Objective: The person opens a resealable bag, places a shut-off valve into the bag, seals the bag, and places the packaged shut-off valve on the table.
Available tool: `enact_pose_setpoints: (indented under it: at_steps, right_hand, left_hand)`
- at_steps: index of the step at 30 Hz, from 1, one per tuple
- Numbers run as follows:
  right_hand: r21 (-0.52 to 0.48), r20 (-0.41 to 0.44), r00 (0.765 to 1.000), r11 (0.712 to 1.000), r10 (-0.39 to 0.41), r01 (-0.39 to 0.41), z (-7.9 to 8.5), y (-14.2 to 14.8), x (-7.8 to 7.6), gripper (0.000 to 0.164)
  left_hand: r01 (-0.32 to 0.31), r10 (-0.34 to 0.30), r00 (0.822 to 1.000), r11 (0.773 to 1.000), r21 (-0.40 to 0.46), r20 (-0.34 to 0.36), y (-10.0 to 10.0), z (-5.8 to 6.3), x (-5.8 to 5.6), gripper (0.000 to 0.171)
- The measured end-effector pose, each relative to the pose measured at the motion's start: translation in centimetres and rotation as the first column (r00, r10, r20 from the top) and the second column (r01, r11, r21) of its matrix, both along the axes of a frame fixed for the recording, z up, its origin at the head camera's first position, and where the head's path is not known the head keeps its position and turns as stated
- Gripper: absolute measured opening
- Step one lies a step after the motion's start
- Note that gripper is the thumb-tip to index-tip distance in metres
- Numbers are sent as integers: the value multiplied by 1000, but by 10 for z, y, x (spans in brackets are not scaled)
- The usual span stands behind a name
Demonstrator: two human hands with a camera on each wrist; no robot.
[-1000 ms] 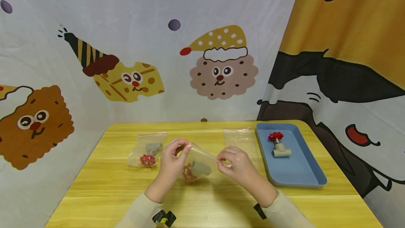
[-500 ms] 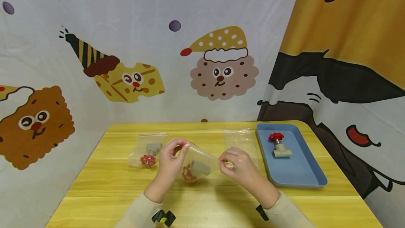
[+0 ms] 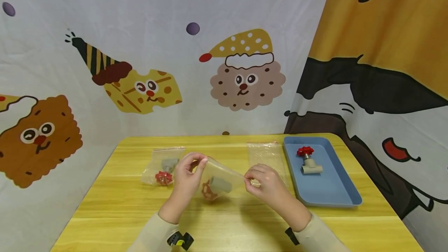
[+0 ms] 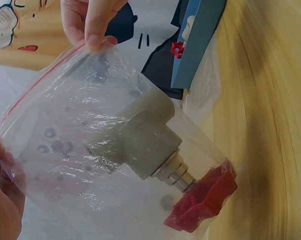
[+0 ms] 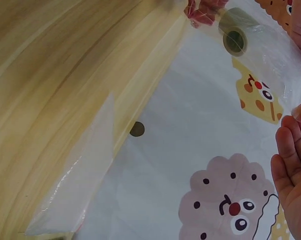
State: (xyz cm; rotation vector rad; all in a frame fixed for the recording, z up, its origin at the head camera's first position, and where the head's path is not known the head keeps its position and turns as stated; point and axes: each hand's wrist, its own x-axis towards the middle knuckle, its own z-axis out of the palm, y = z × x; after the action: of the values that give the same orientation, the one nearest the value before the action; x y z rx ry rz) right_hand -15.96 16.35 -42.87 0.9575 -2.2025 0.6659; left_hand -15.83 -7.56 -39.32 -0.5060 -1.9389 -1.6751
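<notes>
Between both hands hangs a clear zip bag (image 4: 65, 125) with a red strip along its top edge. Inside it lies a valve (image 4: 145, 135), a grey plastic tee body with a metal stem and a red handwheel (image 4: 203, 200). My left hand (image 3: 187, 178) pinches one top corner between thumb and fingers. At the opposite corner my right hand (image 3: 266, 182) pinches the bag, its thumb and fingertip meeting on the red strip in the left wrist view. The bag's mouth edge is stretched taut, and the valve sits low, handwheel down and to the left in the head view.
A second bagged valve (image 3: 164, 174) with a red handwheel lies on the table (image 3: 224, 228) at left. Behind my right hand lies a flat clear bag (image 3: 264, 153). A blue tray (image 3: 332, 189) at right bears an unbagged valve (image 3: 309, 162). A patterned curtain (image 3: 154, 30) hangs behind.
My right hand has moved slightly right and down, and my left hand slightly left, so the bag's top edge is drawn wider. Both hands keep their pinch on the bag.
</notes>
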Motion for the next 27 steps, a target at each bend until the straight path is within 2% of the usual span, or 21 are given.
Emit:
enact_pose_setpoints:
  at_steps: [14,25,27]
  right_hand:
    - [-1,-18,1000,1000,19,-19,-6,4,-1,13]
    - [3,26,1000,1000,-16,16,-8,6,0,11]
    - [9,13,1000,1000,-20,19,-8,5,0,12]
  left_hand:
    - [9,-9,1000,1000,4,-10,-2,-2,-3,7]
    - [10,-10,1000,1000,1,-9,-2,0,-1,6]
    - [13,-13,1000,1000,-4,-9,-2,0,-1,7]
